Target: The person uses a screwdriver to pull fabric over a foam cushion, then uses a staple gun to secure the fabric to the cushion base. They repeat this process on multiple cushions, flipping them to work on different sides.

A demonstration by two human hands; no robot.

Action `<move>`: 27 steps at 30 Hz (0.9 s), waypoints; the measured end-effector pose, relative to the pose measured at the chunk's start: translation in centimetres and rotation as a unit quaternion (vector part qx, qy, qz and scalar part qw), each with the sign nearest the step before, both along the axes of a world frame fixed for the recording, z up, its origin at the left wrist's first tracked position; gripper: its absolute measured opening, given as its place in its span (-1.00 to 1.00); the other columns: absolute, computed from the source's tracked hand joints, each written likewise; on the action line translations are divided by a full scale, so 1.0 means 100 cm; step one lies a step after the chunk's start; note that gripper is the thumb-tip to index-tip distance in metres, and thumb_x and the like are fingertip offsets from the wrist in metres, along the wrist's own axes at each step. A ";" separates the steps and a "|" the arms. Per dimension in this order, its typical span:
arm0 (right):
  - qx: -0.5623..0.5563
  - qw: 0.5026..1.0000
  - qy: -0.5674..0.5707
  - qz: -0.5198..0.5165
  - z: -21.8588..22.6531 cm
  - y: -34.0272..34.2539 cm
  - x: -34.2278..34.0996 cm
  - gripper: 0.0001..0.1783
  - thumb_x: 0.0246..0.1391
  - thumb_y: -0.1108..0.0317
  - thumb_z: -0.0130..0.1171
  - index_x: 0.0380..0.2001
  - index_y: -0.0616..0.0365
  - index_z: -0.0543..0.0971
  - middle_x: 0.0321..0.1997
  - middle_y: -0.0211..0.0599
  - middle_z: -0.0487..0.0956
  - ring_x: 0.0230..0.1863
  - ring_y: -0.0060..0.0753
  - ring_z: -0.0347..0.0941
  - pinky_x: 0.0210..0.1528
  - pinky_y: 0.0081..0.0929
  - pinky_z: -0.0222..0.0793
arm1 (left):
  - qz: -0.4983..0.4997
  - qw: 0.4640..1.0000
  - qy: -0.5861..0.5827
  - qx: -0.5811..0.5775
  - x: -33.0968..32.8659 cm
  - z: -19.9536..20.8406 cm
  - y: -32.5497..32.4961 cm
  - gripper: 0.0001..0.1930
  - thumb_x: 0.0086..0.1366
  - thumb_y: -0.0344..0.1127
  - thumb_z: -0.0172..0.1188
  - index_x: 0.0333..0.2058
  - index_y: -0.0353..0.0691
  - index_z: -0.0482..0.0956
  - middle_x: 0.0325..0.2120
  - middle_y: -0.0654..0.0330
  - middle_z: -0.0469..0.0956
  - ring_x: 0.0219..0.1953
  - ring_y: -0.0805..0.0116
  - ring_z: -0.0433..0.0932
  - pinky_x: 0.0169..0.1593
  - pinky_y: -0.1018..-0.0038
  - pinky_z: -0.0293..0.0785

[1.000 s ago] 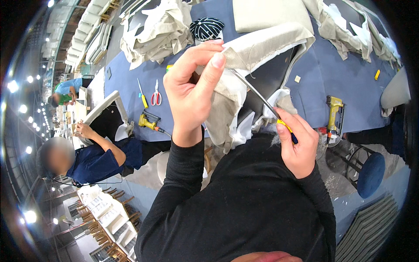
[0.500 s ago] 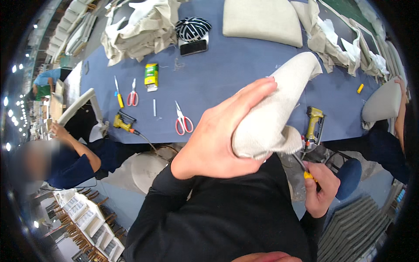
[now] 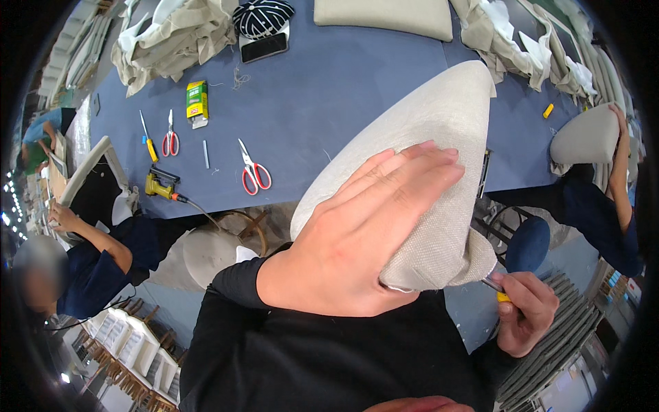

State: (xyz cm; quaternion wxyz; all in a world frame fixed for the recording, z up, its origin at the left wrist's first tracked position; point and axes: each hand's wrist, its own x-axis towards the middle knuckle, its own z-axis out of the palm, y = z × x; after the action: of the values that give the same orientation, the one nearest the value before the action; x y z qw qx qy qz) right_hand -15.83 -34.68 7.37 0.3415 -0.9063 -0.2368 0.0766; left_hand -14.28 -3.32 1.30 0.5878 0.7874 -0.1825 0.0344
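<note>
Beige woven-fabric padded cushion [image 3: 405, 123] is tilted up above the person's lap, at the near edge of a wide blue-grey counter [image 3: 274, 103]; whether the two touch cannot be told. Toward the counter's far left lies a heap of crumpled beige and white fabric [image 3: 175, 48]. Of the hands, the left hand [image 3: 364, 240] lies across the cushion's face, fingers extended close together; its thumb is hidden, so its grip cannot be told. The right hand [image 3: 525, 312] is closed around the yellow handle of a metal-shafted tool [image 3: 504, 297], its tip hidden at the cushion's folded near corner. Left of the cushion, on the counter, are a black cap with white stripes [image 3: 264, 17], a yellow-and-black staple gun [image 3: 159, 187], red-handled metal scissors [image 3: 249, 161] and a small green-and-yellow cardboard box [image 3: 197, 101].
</note>
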 end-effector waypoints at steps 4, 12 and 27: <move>-0.054 0.999 0.000 0.005 0.024 -0.002 0.004 -0.70 0.20 0.20 0.41 -0.10 0.14 0.83 -0.46 -0.22 0.68 -0.59 -0.38 0.54 -0.53 -0.47 0.35 | 0.006 1.000 0.004 0.002 -0.006 0.002 -0.008 -0.02 -0.17 -0.42 0.65 0.33 -0.48 0.49 0.29 -0.24 0.55 0.38 -0.27 0.53 0.45 0.01 0.37; -0.079 0.996 0.022 0.021 0.041 -0.004 0.012 -0.63 0.23 0.03 0.43 -0.15 0.12 0.84 -0.50 -0.27 0.66 -0.60 -0.42 0.56 -0.53 -0.49 0.35 | 0.006 0.999 -0.015 0.033 -0.010 0.002 -0.012 -0.03 -0.15 -0.39 0.69 0.32 -0.46 0.50 0.25 -0.22 0.59 0.35 -0.23 0.57 0.44 0.03 0.40; -0.018 0.997 0.013 0.072 0.019 -0.011 0.028 -0.59 0.28 -0.06 0.41 -0.15 0.06 0.86 -0.51 -0.30 0.67 -0.59 -0.48 0.60 -0.53 -0.53 0.37 | 0.005 1.000 -0.004 -0.004 -0.013 -0.006 -0.011 -0.06 -0.12 -0.33 0.70 0.28 -0.53 0.52 0.24 -0.30 0.59 0.32 -0.24 0.59 0.40 0.03 0.44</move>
State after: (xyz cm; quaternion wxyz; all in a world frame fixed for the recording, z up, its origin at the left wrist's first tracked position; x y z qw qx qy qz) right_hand -13.00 -35.77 9.27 0.3214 -0.8919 -0.2958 0.1169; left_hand -15.62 -4.44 0.73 0.5899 0.7860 -0.1804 0.0412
